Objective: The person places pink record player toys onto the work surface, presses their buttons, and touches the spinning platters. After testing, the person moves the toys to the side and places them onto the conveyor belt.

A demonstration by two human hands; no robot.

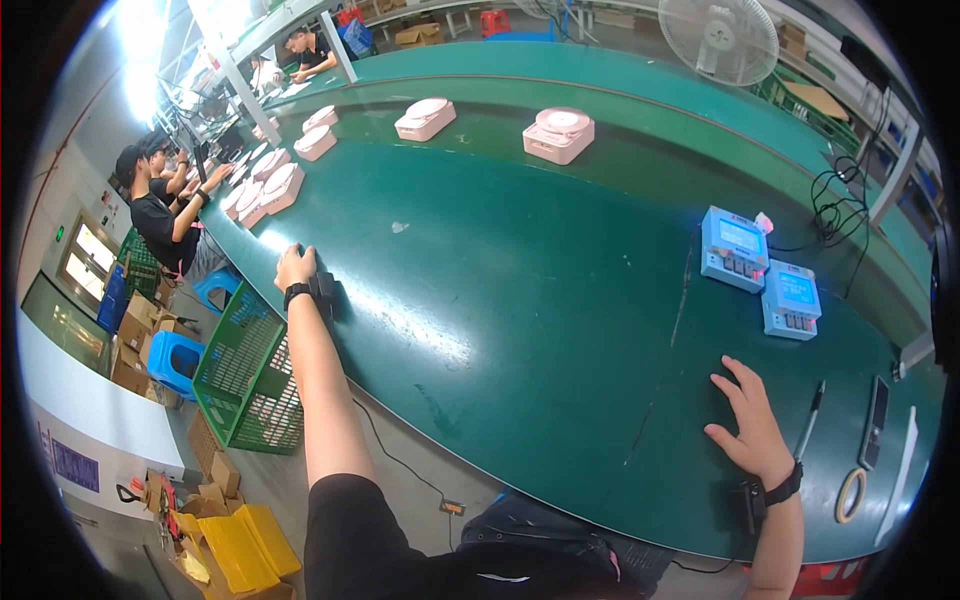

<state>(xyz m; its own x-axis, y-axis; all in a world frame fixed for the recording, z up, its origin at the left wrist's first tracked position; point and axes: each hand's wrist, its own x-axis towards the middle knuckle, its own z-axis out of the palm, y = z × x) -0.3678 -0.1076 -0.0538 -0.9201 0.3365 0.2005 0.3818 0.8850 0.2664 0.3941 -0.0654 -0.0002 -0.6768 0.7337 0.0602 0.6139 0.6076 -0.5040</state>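
Note:
My left hand [295,267] rests at the near edge of the green table [520,300], fingers forward and nothing visible in it. Beyond it, to the left, stands a cluster of pink boxy devices with round discs on top, the closest being one pink device [283,187]. My right hand [748,422] is spread above the tabletop on the right, thumb apart, holding nothing. Ahead of its fingers stand two light-blue meters with lit screens, a rear meter [735,248] and a front meter [791,299]. A pen [811,420] lies right of this hand.
More pink devices stand farther back, including one disc-topped unit [559,136]. A tape roll [851,496] and a dark slim tool [875,422] lie at the right. Black cables [843,195] hang behind the meters. Green crates [250,370] and co-workers [165,215] are at the left.

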